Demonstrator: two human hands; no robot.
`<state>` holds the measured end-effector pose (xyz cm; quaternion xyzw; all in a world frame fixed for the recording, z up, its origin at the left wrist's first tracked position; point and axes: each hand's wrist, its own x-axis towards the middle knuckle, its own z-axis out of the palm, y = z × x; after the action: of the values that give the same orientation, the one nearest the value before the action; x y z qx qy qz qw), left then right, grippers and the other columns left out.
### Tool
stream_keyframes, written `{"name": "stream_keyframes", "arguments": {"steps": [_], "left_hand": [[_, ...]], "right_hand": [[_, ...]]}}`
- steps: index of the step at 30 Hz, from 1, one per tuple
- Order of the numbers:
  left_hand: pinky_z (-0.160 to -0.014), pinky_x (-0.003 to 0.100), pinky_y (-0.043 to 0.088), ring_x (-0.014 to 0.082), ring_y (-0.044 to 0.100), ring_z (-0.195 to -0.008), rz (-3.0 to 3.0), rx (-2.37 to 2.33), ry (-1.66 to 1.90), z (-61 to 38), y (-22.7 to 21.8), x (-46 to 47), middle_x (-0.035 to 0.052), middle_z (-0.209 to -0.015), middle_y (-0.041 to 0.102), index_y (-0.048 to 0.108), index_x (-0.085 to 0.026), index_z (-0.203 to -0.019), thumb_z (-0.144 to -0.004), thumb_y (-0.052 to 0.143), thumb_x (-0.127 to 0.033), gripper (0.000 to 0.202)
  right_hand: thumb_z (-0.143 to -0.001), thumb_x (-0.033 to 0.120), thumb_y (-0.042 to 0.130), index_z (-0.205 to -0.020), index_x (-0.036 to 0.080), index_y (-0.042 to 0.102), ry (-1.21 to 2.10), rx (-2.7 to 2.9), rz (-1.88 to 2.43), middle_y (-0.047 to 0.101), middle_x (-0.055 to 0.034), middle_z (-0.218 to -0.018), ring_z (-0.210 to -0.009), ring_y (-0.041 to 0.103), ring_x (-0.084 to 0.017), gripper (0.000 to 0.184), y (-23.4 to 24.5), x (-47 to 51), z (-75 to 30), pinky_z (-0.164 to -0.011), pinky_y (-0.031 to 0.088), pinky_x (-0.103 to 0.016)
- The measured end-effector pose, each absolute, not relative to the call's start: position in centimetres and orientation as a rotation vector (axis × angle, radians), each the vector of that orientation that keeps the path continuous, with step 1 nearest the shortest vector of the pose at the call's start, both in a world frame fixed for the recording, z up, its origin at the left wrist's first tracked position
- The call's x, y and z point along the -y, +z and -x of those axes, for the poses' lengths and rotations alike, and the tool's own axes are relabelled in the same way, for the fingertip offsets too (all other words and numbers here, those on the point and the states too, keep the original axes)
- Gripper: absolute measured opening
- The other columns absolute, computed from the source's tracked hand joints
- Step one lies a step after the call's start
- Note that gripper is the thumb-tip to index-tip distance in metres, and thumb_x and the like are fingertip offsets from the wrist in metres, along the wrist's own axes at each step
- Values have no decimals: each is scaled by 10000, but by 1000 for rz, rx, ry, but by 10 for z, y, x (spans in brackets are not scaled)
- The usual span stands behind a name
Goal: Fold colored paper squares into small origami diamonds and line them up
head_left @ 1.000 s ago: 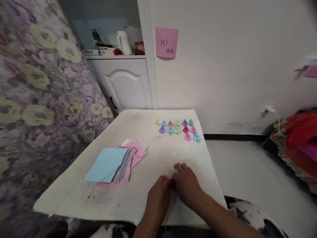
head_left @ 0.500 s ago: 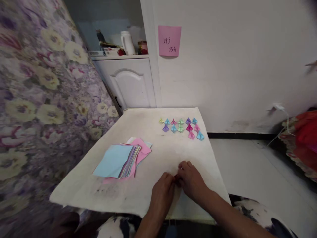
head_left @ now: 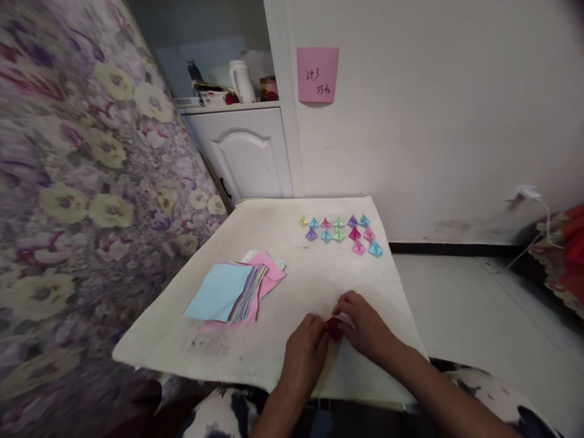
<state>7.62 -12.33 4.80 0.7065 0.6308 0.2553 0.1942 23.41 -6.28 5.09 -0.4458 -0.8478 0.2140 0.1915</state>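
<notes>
Between my hands, close to the table's front, is a small dark red piece of folded paper (head_left: 335, 329). My left hand (head_left: 306, 348) pinches its left side, fingers closed. My right hand (head_left: 365, 322) curls over its right side, thumb and fingertips on the paper. Some of the folds are hidden by my fingers. Farther back on the table lie several small folded paper shapes in rows, among them a magenta one (head_left: 354, 233), a blue one (head_left: 375, 248) and a yellow one (head_left: 303, 221). Left of my hands is a stack of coloured paper sheets (head_left: 219, 291), light blue on top.
The table has a cream cover (head_left: 164, 340) with dark smudges near its front left. Floral curtain (head_left: 114, 152) hangs at the left. Behind stands a white cabinet (head_left: 246, 158) with a white jug (head_left: 242, 82) on its shelf. A pink note (head_left: 318, 74) is stuck on the wall.
More of the red paper now shows between my hands, as my right fingers have lifted and spread a little from my left ones. The whole view has shifted slightly.
</notes>
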Motion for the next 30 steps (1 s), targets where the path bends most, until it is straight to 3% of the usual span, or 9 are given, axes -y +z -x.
{"name": "stream_keyframes", "arguments": {"steps": [6,18,24,30], "left_hand": [[-725,269,436,175,570,-792,-1961,-1748,781,-80,56,119,48,-830,602,620,-203,-820,-908,352,-232,283],[-735,269,450,174,598,-840,-1717,-1711,971,-73,59,111,39,-911,656,607,-206,-943,-895,393,-277,230],[-716,285,460,184,620,-804,-1686,-1813,898,-71,48,111,47,-910,679,592,-196,-982,-882,393,-285,240],[-738,299,443,194,598,-827,-1732,-1877,866,-85,46,109,60,-902,654,607,-191,-947,-878,401,-339,263]], "right_hand": [[-766,36,463,-929,209,609,685,2231,1306,568,-29,-932,-821,558,-157,279,55,52,-253,-759,421,-279],[-703,43,552,-988,224,591,915,2236,1251,560,-11,-945,-781,597,-123,341,55,59,-260,-700,423,-232],[-743,163,594,-1019,222,583,841,2307,1354,585,-17,-920,-735,592,-133,283,49,64,-253,-694,411,-249],[-763,149,543,-1008,209,578,797,2316,1395,585,-36,-945,-756,578,-146,255,52,66,-246,-682,392,-248]]}}
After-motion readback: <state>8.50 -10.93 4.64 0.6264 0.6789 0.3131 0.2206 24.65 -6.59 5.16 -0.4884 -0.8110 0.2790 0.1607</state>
